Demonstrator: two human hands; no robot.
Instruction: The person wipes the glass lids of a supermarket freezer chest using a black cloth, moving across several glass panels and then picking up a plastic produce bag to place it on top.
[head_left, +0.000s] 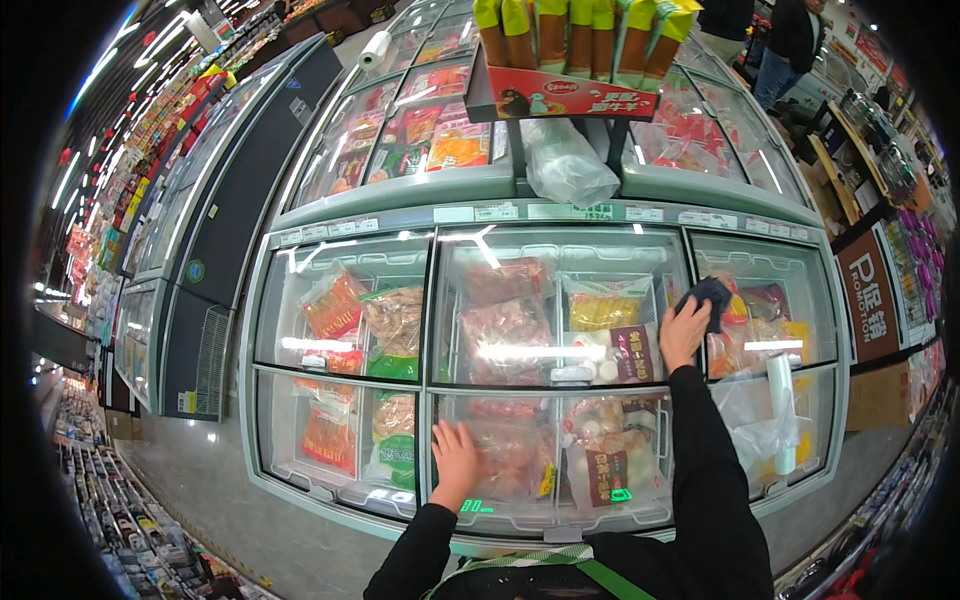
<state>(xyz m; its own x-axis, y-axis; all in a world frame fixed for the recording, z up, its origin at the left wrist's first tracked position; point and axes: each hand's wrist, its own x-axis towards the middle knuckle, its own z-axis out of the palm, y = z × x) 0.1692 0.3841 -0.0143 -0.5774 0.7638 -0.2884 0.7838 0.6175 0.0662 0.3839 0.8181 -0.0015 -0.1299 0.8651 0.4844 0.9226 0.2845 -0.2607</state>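
Note:
My right hand (683, 334) presses a dark cloth (711, 300) against the glass top of a chest freezer, by the black frame between the middle and right lids. My left hand (454, 459) rests flat, fingers spread, on the front middle glass lid (517, 517), close to its left edge. Beneath the glass lie bags of frozen meat (499, 334), a yellow food bag (604, 309) and a bag of white buns (611, 465). Light strips reflect across the panes. My black sleeves reach in from below.
A display box (574, 94) of packaged snacks stands behind the lids, above a bundle of clear plastic (566, 161). A plastic bag roll (781, 416) lies on the right front lid. Another freezer (240, 187) stands left. A person (791, 49) stands at the far right.

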